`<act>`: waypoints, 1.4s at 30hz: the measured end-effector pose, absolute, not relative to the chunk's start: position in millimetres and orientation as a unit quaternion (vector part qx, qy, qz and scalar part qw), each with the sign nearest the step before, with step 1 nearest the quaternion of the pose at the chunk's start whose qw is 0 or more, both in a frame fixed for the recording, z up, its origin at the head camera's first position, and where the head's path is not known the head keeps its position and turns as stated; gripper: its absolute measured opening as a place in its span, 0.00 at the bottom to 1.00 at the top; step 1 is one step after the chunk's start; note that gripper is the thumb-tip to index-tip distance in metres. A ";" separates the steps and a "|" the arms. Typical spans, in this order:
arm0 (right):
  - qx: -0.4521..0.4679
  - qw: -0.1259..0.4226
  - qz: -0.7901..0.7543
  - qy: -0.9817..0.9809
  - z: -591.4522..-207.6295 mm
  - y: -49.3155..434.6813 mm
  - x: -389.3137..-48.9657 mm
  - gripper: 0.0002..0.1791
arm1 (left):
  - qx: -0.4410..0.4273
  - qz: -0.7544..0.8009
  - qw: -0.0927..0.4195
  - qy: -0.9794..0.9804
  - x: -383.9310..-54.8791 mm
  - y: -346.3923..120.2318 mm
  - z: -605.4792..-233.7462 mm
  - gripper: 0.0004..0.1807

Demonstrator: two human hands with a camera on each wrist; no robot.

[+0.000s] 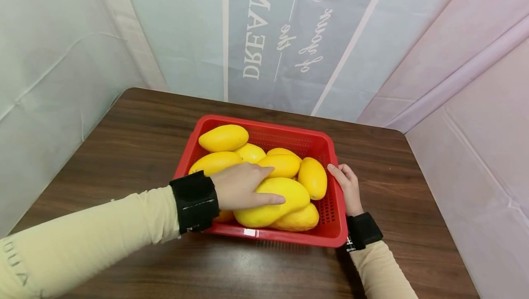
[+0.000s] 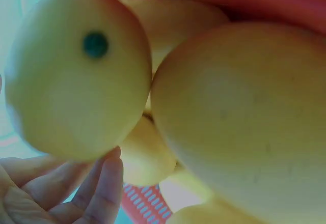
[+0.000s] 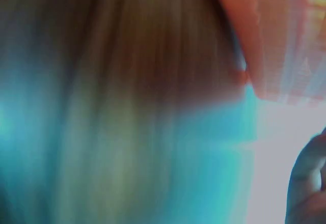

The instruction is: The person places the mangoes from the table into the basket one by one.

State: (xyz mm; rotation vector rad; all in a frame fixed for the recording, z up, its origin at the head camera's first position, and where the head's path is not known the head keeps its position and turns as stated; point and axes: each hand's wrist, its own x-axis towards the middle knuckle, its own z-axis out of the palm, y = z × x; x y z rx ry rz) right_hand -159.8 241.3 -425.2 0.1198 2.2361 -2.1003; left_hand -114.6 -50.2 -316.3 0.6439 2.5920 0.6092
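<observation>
A red plastic basket (image 1: 343, 225) stands on the table, filled with several yellow mangoes. My left hand (image 1: 245, 186) reaches in from the left and grips a large mango (image 1: 289, 193) near the front, thumb laid across its top. In the left wrist view, the left fingers (image 2: 102, 191) touch a mango (image 2: 76, 91) that shows a dark round stem spot. At the basket's right side, my right hand (image 1: 349, 186) holds the rim, its thumb at the edge. Only part of that hand (image 3: 308, 183) appears in the blurred right wrist view.
Beside the gripped fruit lie other mangoes, including one at the right wall (image 1: 312, 178) and one in the back left corner (image 1: 223, 138). Brown wood-grain table (image 1: 136, 138) surrounds the basket. Pale cloth hangings (image 1: 186, 28) with printed lettering rise behind and at both sides.
</observation>
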 end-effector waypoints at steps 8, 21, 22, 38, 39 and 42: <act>-0.043 -0.140 -0.339 0.929 -413.4 263.0 -173.8 0.19 | 0.198 0.214 0.144 0.946 -124.5 -80.0 -298.4 0.42; -0.100 -0.257 -0.181 0.944 -340.9 276.2 -167.3 0.32 | 0.122 0.022 -0.023 0.992 -132.0 -181.1 -286.9 0.59; -0.104 -0.243 -0.180 0.947 -339.1 277.3 -165.1 0.36 | 0.105 0.022 -0.021 0.994 -129.7 -187.9 -291.6 0.61; -0.118 -0.024 -0.130 0.984 -346.6 280.9 -143.0 0.66 | 0.025 0.066 0.022 0.997 -103.9 -219.6 -334.4 0.74; -0.117 -0.023 -0.130 0.984 -346.7 280.5 -142.8 0.66 | 0.023 0.067 0.023 0.997 -103.6 -219.8 -335.0 0.74; -0.113 -0.017 -0.133 0.985 -346.8 279.4 -141.5 0.67 | 0.018 0.073 0.030 0.997 -102.4 -220.2 -337.3 0.74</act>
